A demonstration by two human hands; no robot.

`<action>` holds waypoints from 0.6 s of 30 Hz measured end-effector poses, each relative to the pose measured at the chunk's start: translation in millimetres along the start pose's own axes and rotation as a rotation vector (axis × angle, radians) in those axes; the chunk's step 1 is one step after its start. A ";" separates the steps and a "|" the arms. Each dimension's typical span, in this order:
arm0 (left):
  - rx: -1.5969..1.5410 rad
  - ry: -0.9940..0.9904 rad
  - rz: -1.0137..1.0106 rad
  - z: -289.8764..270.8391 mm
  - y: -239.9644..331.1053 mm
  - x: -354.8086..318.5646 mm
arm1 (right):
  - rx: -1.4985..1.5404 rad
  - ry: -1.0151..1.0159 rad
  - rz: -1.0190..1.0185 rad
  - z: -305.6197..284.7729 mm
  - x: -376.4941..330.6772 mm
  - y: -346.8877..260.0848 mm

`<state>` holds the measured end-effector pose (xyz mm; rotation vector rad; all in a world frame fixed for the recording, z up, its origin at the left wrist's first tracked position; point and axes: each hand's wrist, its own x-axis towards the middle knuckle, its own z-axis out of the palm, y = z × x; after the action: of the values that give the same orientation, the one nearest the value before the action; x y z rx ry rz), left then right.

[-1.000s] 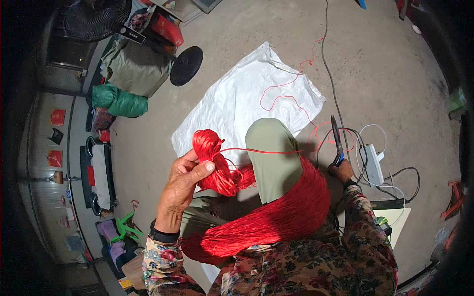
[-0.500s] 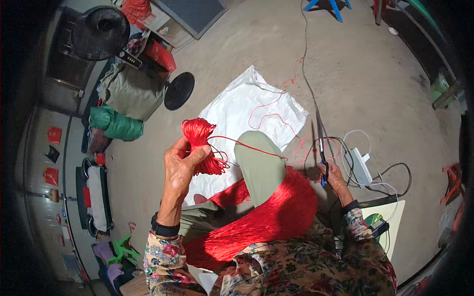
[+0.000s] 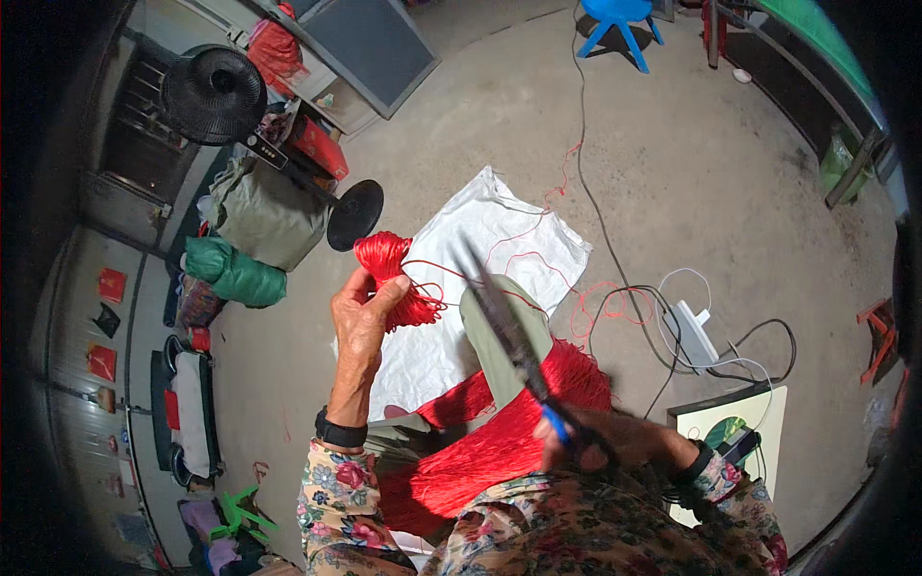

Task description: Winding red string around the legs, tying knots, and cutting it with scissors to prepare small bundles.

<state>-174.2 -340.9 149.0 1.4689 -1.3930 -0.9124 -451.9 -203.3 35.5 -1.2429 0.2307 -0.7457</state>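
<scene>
My left hand (image 3: 359,326) pinches the waist of a folded bundle of red cord (image 3: 382,254), its loops fanning out above and below the fingers. A single strand runs from it to the right, behind the scissors. Over my lap, my right hand (image 3: 619,437) grips a pair of long dark scissors (image 3: 511,336) with blue at the handle. The blades point up and left, their tips smeared by motion near the strand; I cannot tell whether they touch it. A thick hank of red cords (image 3: 471,470) lies across my lap and the green trouser leg (image 3: 485,336).
A white sheet (image 3: 413,360) lies on the floor before me, with loose red cord (image 3: 519,254) trailing over it. To the right are a white power strip (image 3: 696,336), tangled cables and a pale panel (image 3: 776,413). A black fan (image 3: 213,94) stands far left, a blue stool (image 3: 615,12) at the back.
My right hand has swung the scissors from beside the power strip leftward over my lap, blades now slanting up-left. The left hand still holds the cord bundle. The whole view has shifted slightly.
</scene>
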 end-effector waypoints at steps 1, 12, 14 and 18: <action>0.000 -0.003 0.002 0.0 0.1 -0.3 | 0.085 -0.046 0.054 7.4 1.2 2.8; 0.106 -0.118 0.136 4.4 15.4 -17.8 | 0.328 0.019 0.153 35.1 7.7 11.4; 0.114 -0.144 0.150 5.4 16.7 -22.7 | 0.338 0.001 0.125 36.6 13.2 8.3; 0.100 -0.198 0.192 8.8 18.1 -28.8 | 0.418 0.054 0.114 44.6 12.4 8.6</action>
<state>-191.3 -312.8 161.2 1.3174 -1.7151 -0.8956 -415.2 -175.5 45.5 -0.8081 0.1763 -0.6873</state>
